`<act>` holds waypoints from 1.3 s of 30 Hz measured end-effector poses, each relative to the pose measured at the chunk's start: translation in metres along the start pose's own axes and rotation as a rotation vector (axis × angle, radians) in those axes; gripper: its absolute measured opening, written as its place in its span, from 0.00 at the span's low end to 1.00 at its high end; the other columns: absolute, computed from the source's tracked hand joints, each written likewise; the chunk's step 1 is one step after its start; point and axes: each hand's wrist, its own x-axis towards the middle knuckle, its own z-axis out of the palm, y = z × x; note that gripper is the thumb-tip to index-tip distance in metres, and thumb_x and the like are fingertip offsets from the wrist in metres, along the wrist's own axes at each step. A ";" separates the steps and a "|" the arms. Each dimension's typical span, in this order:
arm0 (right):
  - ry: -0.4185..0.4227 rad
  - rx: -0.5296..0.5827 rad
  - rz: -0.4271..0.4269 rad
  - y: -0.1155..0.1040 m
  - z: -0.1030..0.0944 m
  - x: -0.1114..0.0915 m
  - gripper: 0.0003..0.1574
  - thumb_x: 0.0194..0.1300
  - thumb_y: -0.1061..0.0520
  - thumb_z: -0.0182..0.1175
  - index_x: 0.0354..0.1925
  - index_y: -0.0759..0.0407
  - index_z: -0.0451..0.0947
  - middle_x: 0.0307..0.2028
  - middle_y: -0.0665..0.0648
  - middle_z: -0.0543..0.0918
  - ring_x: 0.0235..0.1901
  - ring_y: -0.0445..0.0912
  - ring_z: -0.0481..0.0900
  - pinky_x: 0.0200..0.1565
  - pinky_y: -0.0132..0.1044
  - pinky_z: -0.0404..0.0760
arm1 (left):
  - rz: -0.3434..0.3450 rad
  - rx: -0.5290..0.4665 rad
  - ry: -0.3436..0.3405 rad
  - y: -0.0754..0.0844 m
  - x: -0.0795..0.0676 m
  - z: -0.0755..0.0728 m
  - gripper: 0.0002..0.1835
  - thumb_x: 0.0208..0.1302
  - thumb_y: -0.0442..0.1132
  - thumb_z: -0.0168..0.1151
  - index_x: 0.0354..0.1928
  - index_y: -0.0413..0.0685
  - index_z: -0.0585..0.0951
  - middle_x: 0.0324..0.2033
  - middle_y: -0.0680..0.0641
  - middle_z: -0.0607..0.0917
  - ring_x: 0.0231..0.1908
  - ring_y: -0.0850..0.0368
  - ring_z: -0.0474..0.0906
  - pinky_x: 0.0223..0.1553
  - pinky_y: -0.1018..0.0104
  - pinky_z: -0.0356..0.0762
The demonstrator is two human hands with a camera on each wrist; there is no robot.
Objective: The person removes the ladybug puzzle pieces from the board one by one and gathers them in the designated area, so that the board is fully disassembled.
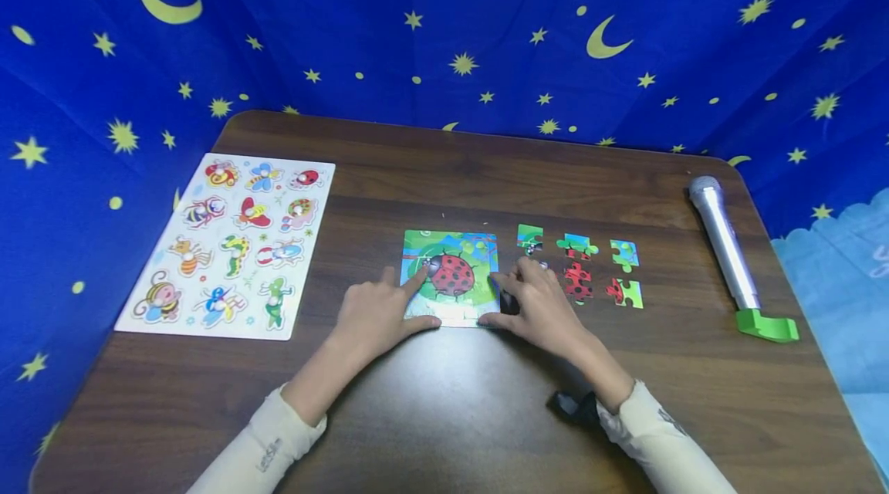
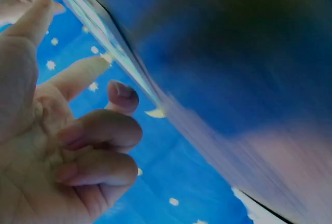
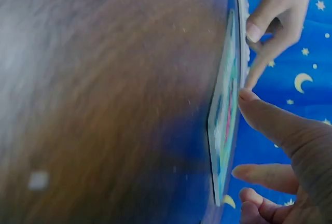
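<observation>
A square ladybug puzzle board [image 1: 454,278] lies flat on the table in the head view, between both hands. My left hand [image 1: 375,309] touches it from the left, index finger stretched onto the picture and thumb along the lower edge. In the left wrist view this hand's other fingers [image 2: 101,130] are bent over the palm. My right hand [image 1: 545,305] is at the board's right side, thumb on the lower right corner and index fingertip at the right edge. Loose jigsaw pieces [image 1: 578,282] lie just beyond the right hand, which partly hides one.
A white peg board with insect figures [image 1: 232,247] lies on the left of the brown table [image 1: 444,170]. On the right stretches a silver microphone [image 1: 725,239], its lower end at a green block [image 1: 767,326]. A blue star-and-moon curtain [image 1: 444,31] hangs behind.
</observation>
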 end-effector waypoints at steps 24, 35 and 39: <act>-0.072 0.091 -0.048 -0.007 0.006 0.019 0.41 0.39 0.45 0.83 0.49 0.65 0.84 0.37 0.53 0.70 0.37 0.47 0.65 0.40 0.39 0.65 | 0.120 0.077 0.092 0.022 0.002 0.004 0.30 0.60 0.65 0.63 0.62 0.64 0.80 0.40 0.41 0.82 0.12 0.58 0.65 0.16 0.62 0.67; -0.032 0.146 0.046 -0.010 0.010 0.009 0.37 0.39 0.45 0.83 0.45 0.63 0.86 0.32 0.51 0.68 0.35 0.43 0.63 0.37 0.36 0.65 | 0.127 0.072 0.111 0.025 0.002 0.003 0.30 0.59 0.65 0.63 0.61 0.62 0.82 0.44 0.39 0.84 0.11 0.59 0.62 0.15 0.63 0.66; -0.042 0.156 0.020 -0.006 0.011 0.008 0.36 0.41 0.45 0.82 0.46 0.63 0.86 0.33 0.51 0.69 0.34 0.43 0.63 0.38 0.37 0.64 | 0.126 0.064 0.107 0.023 0.002 0.004 0.30 0.59 0.65 0.64 0.61 0.62 0.81 0.43 0.39 0.84 0.12 0.58 0.64 0.15 0.63 0.67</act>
